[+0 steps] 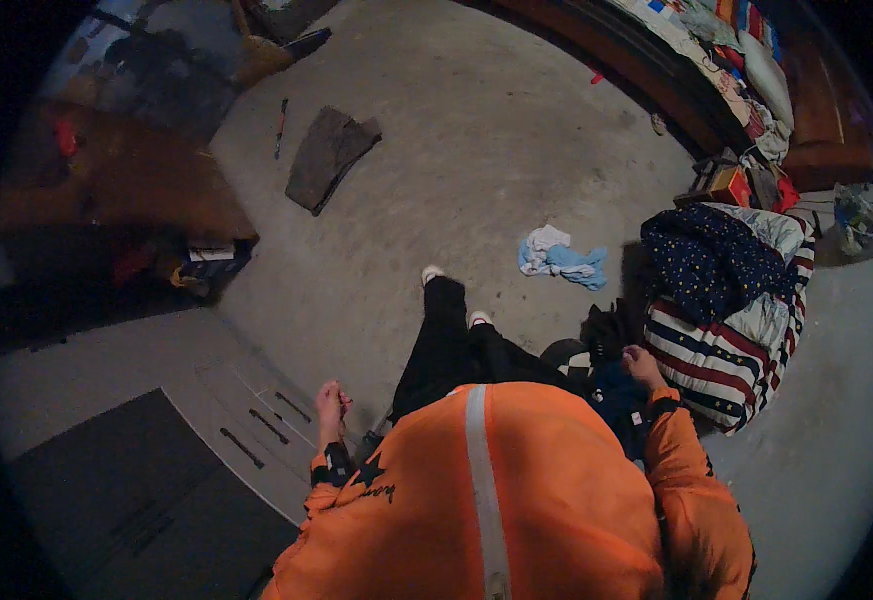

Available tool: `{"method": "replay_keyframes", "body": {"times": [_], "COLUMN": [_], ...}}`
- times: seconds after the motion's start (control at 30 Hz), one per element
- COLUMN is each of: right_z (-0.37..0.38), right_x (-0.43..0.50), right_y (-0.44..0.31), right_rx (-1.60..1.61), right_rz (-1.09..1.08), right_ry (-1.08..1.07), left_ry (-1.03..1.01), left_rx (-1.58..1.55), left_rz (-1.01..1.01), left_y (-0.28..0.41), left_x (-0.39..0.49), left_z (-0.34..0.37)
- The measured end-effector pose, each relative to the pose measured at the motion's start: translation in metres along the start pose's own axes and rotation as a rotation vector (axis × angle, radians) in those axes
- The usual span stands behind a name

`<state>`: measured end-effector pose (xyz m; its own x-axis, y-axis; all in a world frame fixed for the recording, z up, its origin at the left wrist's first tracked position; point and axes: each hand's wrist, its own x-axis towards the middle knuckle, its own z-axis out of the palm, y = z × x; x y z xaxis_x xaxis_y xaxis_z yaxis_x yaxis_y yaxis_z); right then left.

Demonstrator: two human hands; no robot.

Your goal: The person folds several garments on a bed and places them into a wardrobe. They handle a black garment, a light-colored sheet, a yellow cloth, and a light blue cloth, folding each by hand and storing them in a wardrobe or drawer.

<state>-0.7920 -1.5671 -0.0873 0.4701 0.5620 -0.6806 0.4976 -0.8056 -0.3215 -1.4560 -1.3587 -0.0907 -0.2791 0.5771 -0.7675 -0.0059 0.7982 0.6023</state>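
Note:
My left hand [333, 401] hangs beside my orange jacket [556, 465], fingers curled, near a drawer cabinet with dark handles [270, 426]. My right hand [640, 364] is loosely curled above dark clothing [620, 397], close to a bundle of striped and starred bedding [714, 360]. Nothing can be made out in either hand. On the concrete floor ahead lie a crumpled light blue and white cloth [575, 262] and, farther off to the left, a folded dark brown garment [331, 157].
A thin red and black stick-like object [281, 129] lies beside the brown garment. At the left stands a brown wooden table [143, 176]. A wooden bed frame [624, 67] piled with fabrics runs along the upper right, with boxes [729, 184] at its near end.

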Motion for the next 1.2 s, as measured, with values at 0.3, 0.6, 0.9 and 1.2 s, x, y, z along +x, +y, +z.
{"method": "replay_keyframes", "body": {"times": [0.3,0.6,0.9,1.2], "right_z": [-0.047,-0.115,-0.145,-0.118], "right_x": [0.038,0.081,0.206,0.206], "right_y": [-0.086,-0.173,-0.328,-0.29], "right_rx": [0.052,-0.086,0.106,-0.157], "right_rz": [-0.022,-0.067,-0.211,-0.32], "right_ry": [0.055,0.052,-0.047,-0.194], "left_ry": [-0.091,-0.139,0.041,0.072], "left_rx": [-0.07,-0.155,-0.516,-0.052], "left_rz": [-0.056,0.038,0.17,0.208], "left_y": [0.076,0.144,0.085,0.13], "left_x": [0.119,0.194,0.179,0.164], "left_z": [0.047,0.064,0.015,0.042]}}
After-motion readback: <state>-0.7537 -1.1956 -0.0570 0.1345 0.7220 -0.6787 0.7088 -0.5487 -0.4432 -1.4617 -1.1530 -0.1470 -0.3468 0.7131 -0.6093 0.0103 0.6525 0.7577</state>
